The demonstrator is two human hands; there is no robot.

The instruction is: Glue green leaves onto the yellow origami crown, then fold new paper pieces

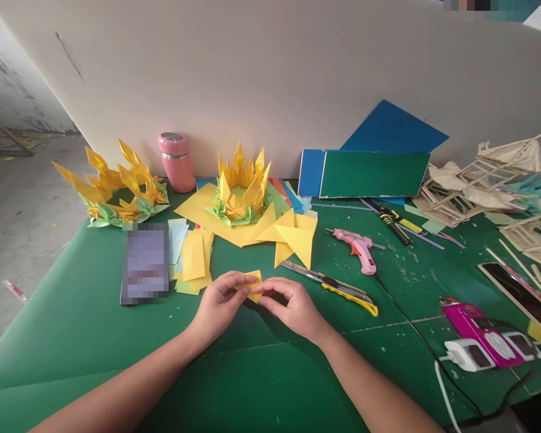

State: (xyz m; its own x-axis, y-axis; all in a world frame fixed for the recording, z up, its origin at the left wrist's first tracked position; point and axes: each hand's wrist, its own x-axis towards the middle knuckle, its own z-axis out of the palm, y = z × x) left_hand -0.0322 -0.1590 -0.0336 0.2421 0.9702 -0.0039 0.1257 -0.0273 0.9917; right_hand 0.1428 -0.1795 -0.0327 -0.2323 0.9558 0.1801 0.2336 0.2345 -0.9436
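Observation:
My left hand [225,300] and my right hand [290,304] pinch a small yellow piece of paper [254,287] between them, just above the green table. Fingers cover part of its edges. Beyond my left hand lie stacked yellow paper rectangles [193,255]. Past my right hand are larger yellow paper pieces [299,237] and a yellow utility knife [342,290] with its blade out. Further back, a folded-paper crown [243,186] with yellow points and green leaves rests on a yellow sheet [195,204]. Another such crown [117,189] sits at the table's left.
A pink glue gun [358,248] lies right of centre, its cord running to a magenta power strip [482,337]. A tablet-like device [144,264], pink thermos [176,162], green board [374,174], phone [520,294] and wooden stick models [460,180] stand or lie around the table.

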